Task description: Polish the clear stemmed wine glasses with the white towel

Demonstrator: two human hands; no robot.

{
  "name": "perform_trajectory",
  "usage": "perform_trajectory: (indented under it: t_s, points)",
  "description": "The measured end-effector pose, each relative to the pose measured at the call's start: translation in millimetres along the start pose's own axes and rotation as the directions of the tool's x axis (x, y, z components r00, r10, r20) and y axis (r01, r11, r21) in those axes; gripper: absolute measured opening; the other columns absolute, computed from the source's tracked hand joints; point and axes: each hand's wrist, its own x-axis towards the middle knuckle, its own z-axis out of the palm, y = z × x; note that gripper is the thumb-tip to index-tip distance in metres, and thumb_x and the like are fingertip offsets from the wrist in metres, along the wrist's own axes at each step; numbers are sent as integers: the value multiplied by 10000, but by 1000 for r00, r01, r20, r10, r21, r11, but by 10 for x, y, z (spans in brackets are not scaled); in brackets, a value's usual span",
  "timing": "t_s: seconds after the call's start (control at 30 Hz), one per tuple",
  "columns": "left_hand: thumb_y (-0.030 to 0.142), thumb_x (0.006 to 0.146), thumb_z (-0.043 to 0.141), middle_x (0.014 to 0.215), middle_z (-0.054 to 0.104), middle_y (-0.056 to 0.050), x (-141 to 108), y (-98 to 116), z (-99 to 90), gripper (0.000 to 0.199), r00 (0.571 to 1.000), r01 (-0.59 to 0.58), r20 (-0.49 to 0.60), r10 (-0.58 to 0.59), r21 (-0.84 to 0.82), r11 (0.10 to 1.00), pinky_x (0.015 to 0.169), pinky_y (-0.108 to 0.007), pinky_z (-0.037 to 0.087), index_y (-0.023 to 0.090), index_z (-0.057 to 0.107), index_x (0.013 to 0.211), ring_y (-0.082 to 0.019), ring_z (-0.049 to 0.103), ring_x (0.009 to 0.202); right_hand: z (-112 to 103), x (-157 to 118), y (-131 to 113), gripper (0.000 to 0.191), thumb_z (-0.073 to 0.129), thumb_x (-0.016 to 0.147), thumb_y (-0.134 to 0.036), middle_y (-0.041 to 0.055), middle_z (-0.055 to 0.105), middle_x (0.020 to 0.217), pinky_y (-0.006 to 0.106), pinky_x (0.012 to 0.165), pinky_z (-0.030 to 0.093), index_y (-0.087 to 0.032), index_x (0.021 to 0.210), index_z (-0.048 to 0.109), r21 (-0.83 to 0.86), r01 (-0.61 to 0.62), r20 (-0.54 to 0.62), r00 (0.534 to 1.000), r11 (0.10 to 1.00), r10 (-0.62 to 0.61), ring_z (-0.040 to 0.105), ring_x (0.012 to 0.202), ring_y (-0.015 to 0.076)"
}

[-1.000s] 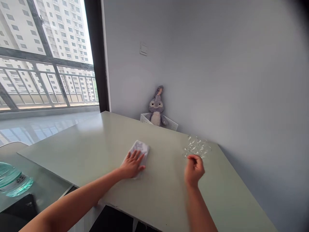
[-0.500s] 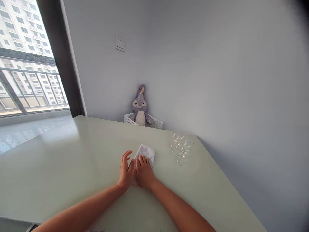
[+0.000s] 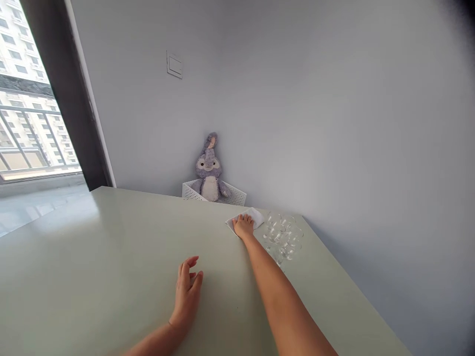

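My right hand (image 3: 244, 227) is stretched toward the far edge of the pale green table (image 3: 148, 237). It presses down on a folded white cloth (image 3: 257, 216), palm down with the fingers on top. Part of the cloth is hidden beneath the hand. Nearer to me, my left hand (image 3: 187, 291) rests over the tabletop, loosely curled, with thumb and fingers apart and nothing between them. Just right of the cloth stands a cluster of clear glasses (image 3: 284, 235), partly see-through against the table.
Behind the far edge, a grey plush rabbit (image 3: 210, 170) sits in a white perforated basket (image 3: 235, 196). Grey walls (image 3: 334, 123) meet beyond the table, one carrying a light switch (image 3: 174, 65). A window with a railing is at the left.
My right hand has slid the cloth forward and to the right, from the table's middle to near the far edge. My left hand has drawn back slightly, apart from it. The view has shifted a little right.
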Motion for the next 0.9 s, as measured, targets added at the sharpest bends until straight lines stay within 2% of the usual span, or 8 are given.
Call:
perform_trajectory:
  t_s: [0.1,0.2,0.3,0.4,0.53,0.67,0.8,0.9]
  points:
    - [337,761,436,1128,488,-79,4,15,-7,289,1000,20,24,-20,16,1000,798,-401,432,220,478,1022,-211,529,920,-79,180,110,628,192,885,-469,251,154,1417,578,961,16,-62,1360,246,9,-141,-6,990,990,141,119,1288,399]
    - [352,748,445,1134,485,-84,19,7,-10,306,999,38,26,-39,16,999,781,-402,439,214,477,1020,-216,536,908,-158,303,211,648,181,884,-466,293,141,1402,608,935,41,-34,1367,207,26,-242,-6,970,970,243,151,1269,425]
    - [356,743,438,1140,480,-82,40,-16,4,313,999,27,24,-28,28,999,776,-398,443,217,473,1020,-213,540,905,-223,379,296,644,180,886,-442,312,171,1385,611,929,75,-15,1368,185,40,-296,-3,955,954,296,202,1254,418]
    - [334,750,421,1132,478,-82,61,-37,30,292,1000,4,27,-6,48,999,768,-393,446,223,474,1014,-215,536,923,-249,400,334,639,191,884,-436,315,199,1374,614,924,96,-12,1362,204,40,-301,1,954,953,301,224,1243,422]
    - [305,748,429,1106,486,-82,78,-53,60,282,999,-18,37,15,62,998,751,-382,450,220,477,1013,-209,540,901,-203,309,295,618,200,884,-445,284,212,1384,599,936,90,-55,1362,239,13,-241,-4,970,970,241,207,1252,417]
    - [300,741,449,1085,497,-77,73,-45,59,286,998,-24,51,21,53,998,723,-363,454,216,483,1013,-185,552,822,-100,75,191,617,207,882,-481,250,184,1409,606,940,33,-99,1364,247,-21,-128,14,992,992,129,142,1278,412]
    - [327,742,461,1075,497,-72,58,-7,24,312,997,12,70,-15,42,999,679,-350,456,212,476,1032,-144,547,691,4,-316,88,609,241,874,-519,186,150,1442,567,969,-35,-157,1363,265,-33,6,43,999,999,-4,78,1301,390]
    - [340,734,468,1059,502,-75,47,32,-5,337,996,36,79,-38,28,999,667,-350,454,200,474,1040,-146,550,681,68,-757,87,614,264,866,-536,155,126,1457,546,992,-31,-174,1362,275,-22,186,55,981,982,-185,53,1312,375]
